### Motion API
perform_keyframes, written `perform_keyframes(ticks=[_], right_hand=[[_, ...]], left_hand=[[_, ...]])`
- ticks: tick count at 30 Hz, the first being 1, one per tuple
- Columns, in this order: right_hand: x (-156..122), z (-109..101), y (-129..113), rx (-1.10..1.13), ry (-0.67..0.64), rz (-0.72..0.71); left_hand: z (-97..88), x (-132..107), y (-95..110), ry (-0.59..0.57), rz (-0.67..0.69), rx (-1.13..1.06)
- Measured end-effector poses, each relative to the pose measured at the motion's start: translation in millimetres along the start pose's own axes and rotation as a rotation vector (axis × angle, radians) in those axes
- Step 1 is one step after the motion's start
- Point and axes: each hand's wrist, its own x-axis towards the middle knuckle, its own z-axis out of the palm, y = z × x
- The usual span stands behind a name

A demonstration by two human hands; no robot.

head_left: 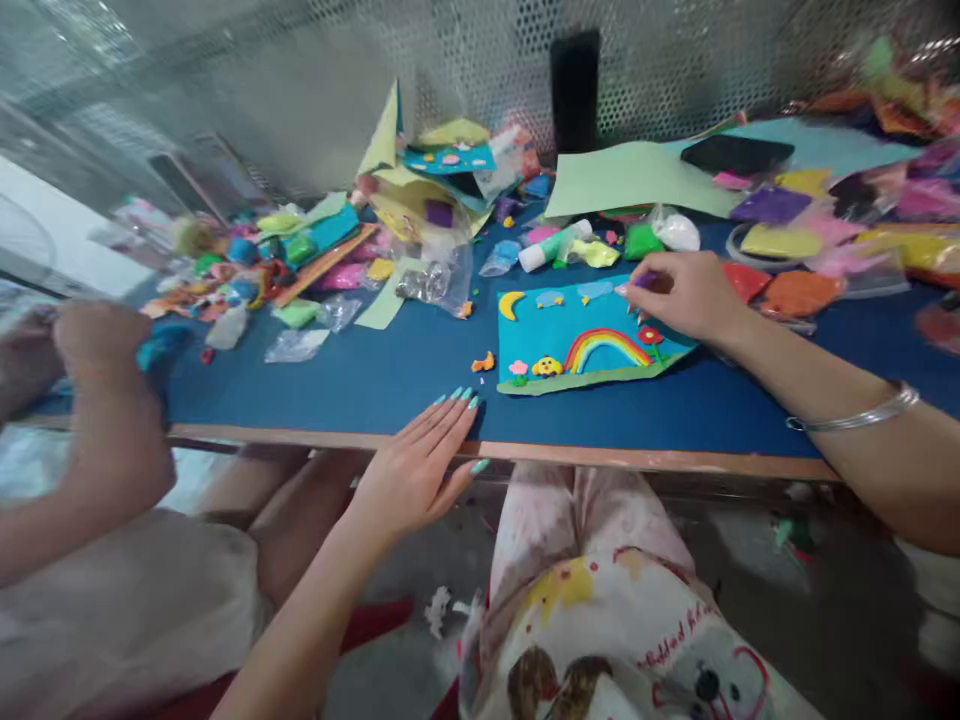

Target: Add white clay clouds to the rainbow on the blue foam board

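My left hand [420, 465] lies flat and open on the front edge of the blue table [337, 375], fingers stretched out, holding nothing. My right hand [686, 295] is curled at the upper right corner of a blue clay picture card [592, 335], its fingertips pinched on a small purple piece [643, 281]. The card shows a rainbow [606, 348], a yellow moon [511, 302], pale clouds, flowers and a green strip along its lower edge. A silver bangle [855, 415] circles my right wrist.
Another person's hands [97, 345] work blue clay at the left table edge. Heaps of coloured clay, plastic bags [439, 280] and paper sheets [634, 175] crowd the back and right. A small orange clay bit [484, 362] lies left of the card. A perforated metal wall stands behind.
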Motion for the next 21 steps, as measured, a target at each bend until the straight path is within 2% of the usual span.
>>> perform_keyframes(ticks=[3, 5, 12, 14, 21], right_hand=[[-1.6, -3.5, 0.0, -0.016, 0.001, 0.003], [-2.1, -4.8, -0.3, -0.019, -0.002, 0.004], [-0.7, -2.4, 0.5, -0.035, -0.002, -0.006], [-0.6, -1.5, 1.0, -0.016, -0.006, -0.001], [-2.4, -3.8, -0.4, -0.031, -0.012, 0.007]], left_hand=[[15.3, 25.1, -10.1, -0.017, -0.038, 0.001], [18.4, 30.7, -11.5, -0.009, -0.037, 0.0], [-3.9, -6.6, 7.8, 0.067, 0.046, -0.03], [-5.1, -8.9, 9.5, 0.062, 0.049, -0.019], [10.9, 28.0, -2.5, -0.006, -0.007, 0.031]])
